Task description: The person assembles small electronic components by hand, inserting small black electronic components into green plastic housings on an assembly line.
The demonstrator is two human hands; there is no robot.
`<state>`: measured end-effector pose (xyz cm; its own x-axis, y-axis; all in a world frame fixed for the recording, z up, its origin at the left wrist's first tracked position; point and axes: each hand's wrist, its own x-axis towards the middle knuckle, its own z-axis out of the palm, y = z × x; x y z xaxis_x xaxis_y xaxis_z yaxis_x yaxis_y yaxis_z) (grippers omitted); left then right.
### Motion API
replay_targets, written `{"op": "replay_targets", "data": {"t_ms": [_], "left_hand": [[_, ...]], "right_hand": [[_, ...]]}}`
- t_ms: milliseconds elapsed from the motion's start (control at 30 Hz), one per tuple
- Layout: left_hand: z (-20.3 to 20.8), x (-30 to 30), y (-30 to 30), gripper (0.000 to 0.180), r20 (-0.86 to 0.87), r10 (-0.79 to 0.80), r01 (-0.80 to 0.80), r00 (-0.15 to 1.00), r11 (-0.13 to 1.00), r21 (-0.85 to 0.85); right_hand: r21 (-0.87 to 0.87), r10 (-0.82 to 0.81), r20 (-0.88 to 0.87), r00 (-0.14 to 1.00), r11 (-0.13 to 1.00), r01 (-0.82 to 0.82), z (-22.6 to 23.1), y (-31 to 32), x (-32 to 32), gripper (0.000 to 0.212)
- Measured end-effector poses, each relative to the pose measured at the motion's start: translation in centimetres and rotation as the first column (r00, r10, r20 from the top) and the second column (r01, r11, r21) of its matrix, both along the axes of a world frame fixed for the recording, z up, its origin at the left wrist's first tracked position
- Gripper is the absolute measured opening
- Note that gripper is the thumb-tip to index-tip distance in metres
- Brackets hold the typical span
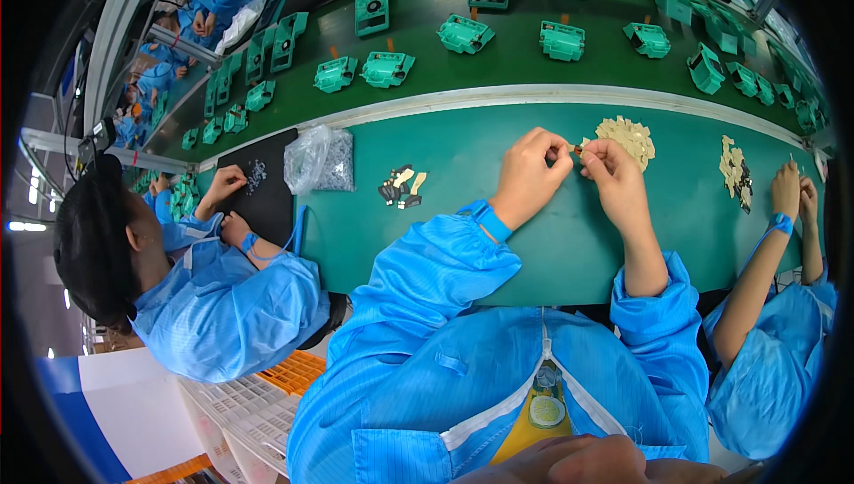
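So the left hand [534, 178] and right hand [614, 180] are both pinching a tiny reddish part [576, 149] just left of the heap of flat beige tabs [628, 141], probably fitting or peeling, so steady fingertips are what it's needing; black-and-beige strips [402, 188] are lying well left of that heap on smooth green worktop [471, 141]

Bright, even light here across the green table [427, 253], glinting off the plastic bag [309, 162]; lamps [27, 226] glow far left, left hand [532, 173] and right hand [616, 173] fairly crisp, rail [498, 96] bowing.
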<state>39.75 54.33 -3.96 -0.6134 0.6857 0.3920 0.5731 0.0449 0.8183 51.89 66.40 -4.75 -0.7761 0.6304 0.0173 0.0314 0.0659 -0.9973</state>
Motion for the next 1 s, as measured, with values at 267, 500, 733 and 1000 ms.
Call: {"op": "replay_targets", "data": {"t_ms": [267,500,733,1000], "left_hand": [[0.3,0.1,1.0,0.012,0.017,0.06,-0.06,0.998,0.998,-0.027],[-0.1,0.2,4.0,0.014,-0.308,-0.062,0.051,0.949,0.998,-0.045],[-1.2,0.3,3.7,0.012,-0.385,-0.045,0.038,0.922,0.999,-0.026],[-1.1,-0.2,3.2,0.016,-0.202,-0.052,0.064,0.978,0.997,0.052]], "right_hand": [[-0.02,-0.162,-0.044,0.986,0.987,0.161,1.2,2.2,1.6,0.012],[-0.064,-0.321,-0.123,0.939,0.947,0.315,-0.1,3.1,0.9,0.016],[-0.074,-0.219,-0.123,0.968,0.975,0.211,-0.8,3.2,1.2,0.019],[-0.071,-0.235,-0.098,0.967,0.971,0.228,-0.3,2.9,0.8,0.022]]}}
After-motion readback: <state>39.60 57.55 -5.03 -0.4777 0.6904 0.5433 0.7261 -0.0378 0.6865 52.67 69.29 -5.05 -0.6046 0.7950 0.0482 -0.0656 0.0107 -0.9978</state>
